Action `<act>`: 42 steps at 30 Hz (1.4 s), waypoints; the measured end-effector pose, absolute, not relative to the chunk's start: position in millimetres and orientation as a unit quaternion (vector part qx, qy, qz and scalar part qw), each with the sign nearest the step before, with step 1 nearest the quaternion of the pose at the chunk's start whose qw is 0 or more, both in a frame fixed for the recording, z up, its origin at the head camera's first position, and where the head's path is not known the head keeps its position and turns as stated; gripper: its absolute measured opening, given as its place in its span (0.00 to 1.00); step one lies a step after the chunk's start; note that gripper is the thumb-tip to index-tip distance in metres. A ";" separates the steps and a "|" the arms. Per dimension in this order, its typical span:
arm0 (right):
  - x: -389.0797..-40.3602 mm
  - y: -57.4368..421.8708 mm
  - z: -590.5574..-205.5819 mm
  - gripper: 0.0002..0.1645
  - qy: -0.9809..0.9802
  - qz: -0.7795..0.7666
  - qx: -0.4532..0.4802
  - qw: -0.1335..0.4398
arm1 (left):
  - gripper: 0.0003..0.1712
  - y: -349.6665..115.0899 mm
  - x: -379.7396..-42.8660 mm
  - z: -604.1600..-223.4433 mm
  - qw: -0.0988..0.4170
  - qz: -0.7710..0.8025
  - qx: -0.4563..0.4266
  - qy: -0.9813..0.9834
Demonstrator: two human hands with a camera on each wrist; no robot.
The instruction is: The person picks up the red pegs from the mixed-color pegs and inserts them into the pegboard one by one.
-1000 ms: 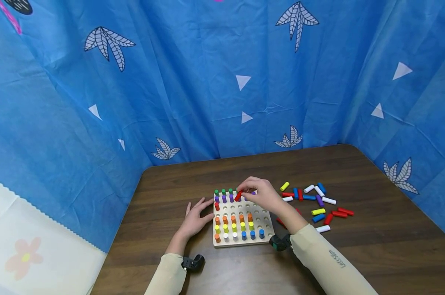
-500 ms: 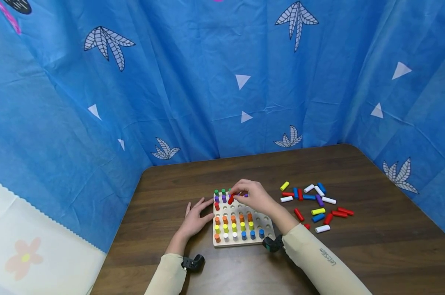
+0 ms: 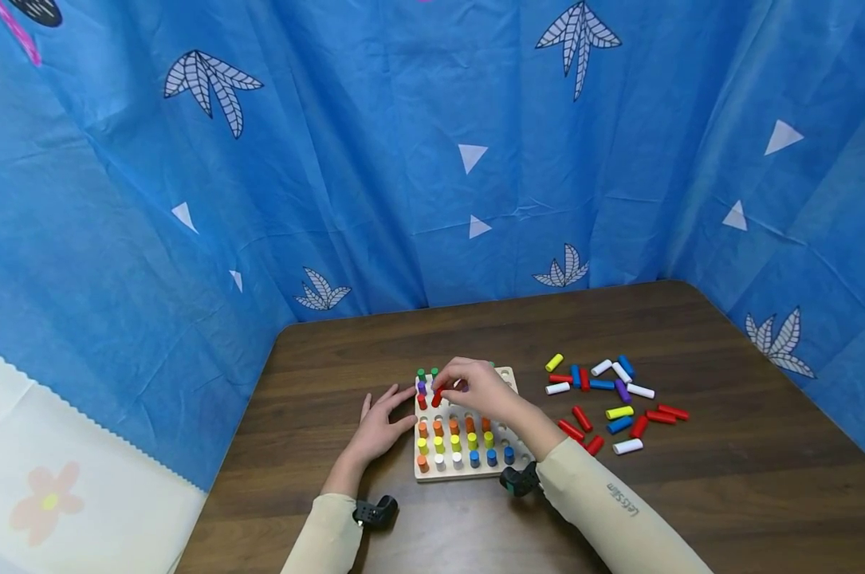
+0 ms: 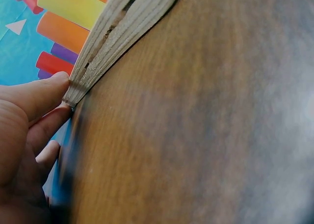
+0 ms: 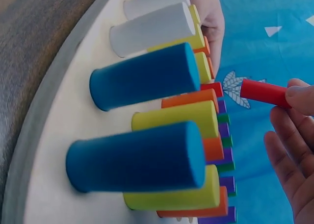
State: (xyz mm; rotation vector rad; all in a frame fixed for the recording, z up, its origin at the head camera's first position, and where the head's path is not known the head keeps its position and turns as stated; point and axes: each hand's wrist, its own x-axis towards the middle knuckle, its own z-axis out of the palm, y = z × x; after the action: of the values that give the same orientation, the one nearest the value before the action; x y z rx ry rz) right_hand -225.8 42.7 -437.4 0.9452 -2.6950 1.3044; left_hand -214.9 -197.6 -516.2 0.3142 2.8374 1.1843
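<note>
Over the far left of a pale wooden pegboard (image 3: 442, 477), in the head view, the right hand (image 3: 478, 387) pinches a smooth red cylindrical peg (image 3: 437, 398), which seems light, stiff, perhaps slippery, best held by its upper end; the fingers point left. The left hand (image 3: 377, 436) spreads its fingers at the board's side. In the left wrist view, thumb and finger touch the board's edge. In the right wrist view, the peg's lower end hangs free.

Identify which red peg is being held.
The red peg pinched in the right hand; another stands in the pegboard, the rest lie on the table.
</note>
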 end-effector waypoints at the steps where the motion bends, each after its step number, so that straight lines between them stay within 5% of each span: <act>1: -226.0 41.6 -437.9 0.08 -0.860 0.411 0.304 0.000 | 0.30 -197.9 -214.9 -516.2 0.027 0.384 0.099 0.918; 42: -231.2 12.5 -454.9 0.08 -0.867 0.351 0.346 -0.072 | 0.29 -198.0 -213.8 -518.1 0.016 0.395 0.114 0.911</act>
State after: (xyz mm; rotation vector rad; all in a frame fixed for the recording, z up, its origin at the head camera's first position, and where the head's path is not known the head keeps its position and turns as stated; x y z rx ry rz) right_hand -231.2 12.5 -454.9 1.1409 -2.8553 1.1578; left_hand -213.8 -198.0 -518.1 0.3538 2.8356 1.2288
